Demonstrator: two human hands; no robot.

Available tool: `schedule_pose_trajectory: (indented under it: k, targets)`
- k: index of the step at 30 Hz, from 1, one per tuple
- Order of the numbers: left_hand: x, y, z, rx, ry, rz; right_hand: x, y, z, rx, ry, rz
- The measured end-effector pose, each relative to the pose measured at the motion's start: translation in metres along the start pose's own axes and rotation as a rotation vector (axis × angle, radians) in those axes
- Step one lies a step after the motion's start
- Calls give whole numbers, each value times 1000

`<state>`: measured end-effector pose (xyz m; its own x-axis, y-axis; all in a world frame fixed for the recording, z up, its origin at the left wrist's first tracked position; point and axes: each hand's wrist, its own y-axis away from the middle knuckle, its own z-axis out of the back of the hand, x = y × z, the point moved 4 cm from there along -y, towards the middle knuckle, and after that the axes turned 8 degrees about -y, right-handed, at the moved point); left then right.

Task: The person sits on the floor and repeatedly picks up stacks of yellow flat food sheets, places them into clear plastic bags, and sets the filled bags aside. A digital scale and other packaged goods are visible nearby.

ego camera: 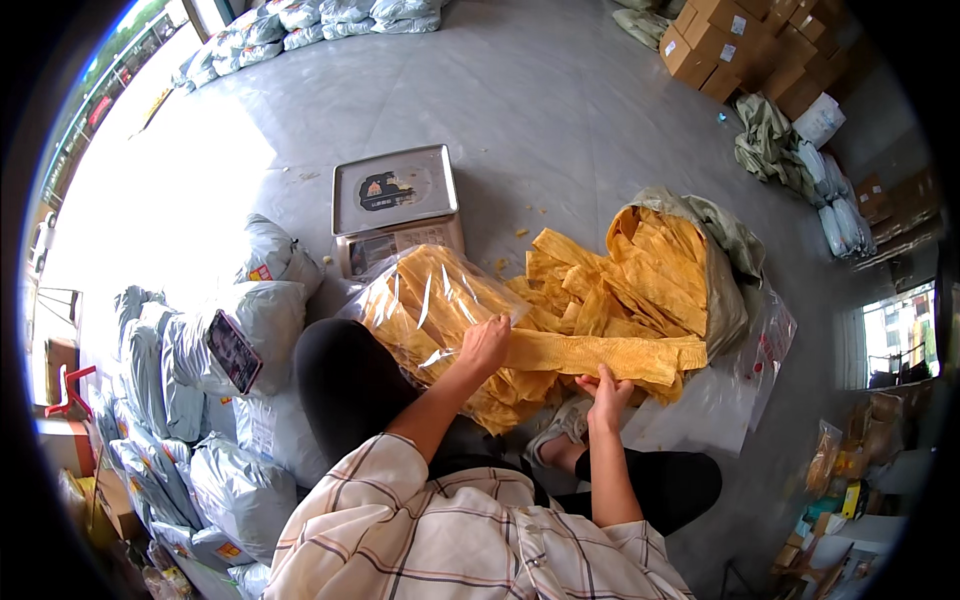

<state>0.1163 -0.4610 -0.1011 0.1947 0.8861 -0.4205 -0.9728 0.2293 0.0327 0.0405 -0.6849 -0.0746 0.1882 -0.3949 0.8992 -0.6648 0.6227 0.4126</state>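
Note:
A long, flat yellow strip (600, 352), which looks like dried tofu skin, stretches between my hands. My left hand (486, 346) is closed at its left end, by the mouth of a clear plastic bag (427, 300); whether it also pinches the bag is hard to tell. More yellow strips fill that bag. My right hand (606, 397) grips the strip's lower edge, thumb on top. Behind the strip, a loose heap of the same pieces (577, 285) spills from a woven sack (724, 277) lying on its side, its mouth facing left.
A digital scale with a metal tray (427, 202) stands beyond the bag. Grey parcels (262, 322) pile up at my left, a phone (234, 351) resting on them. Clear plastic sheeting (697, 420) lies under the sack. Cardboard boxes (720, 45) are stacked far right.

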Motion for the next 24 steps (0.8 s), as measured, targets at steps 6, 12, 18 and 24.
schedule_pose_trajectory:
  k: [6, 12, 18, 24]
  targets:
    - [-6, -3, 4, 5, -108, -26, 2, -19, -7, 22, -49, -5]
    - [-6, -6, 2, 18, -58, 39, -9, -30, -15, -34, -121, 3]
    - [-10, -9, 2, 58, -48, 52, -7, -46, -13, -56, -85, 22]
    - [-5, -12, 4, 36, 17, 108, -3, -11, -46, 114, -57, 123]
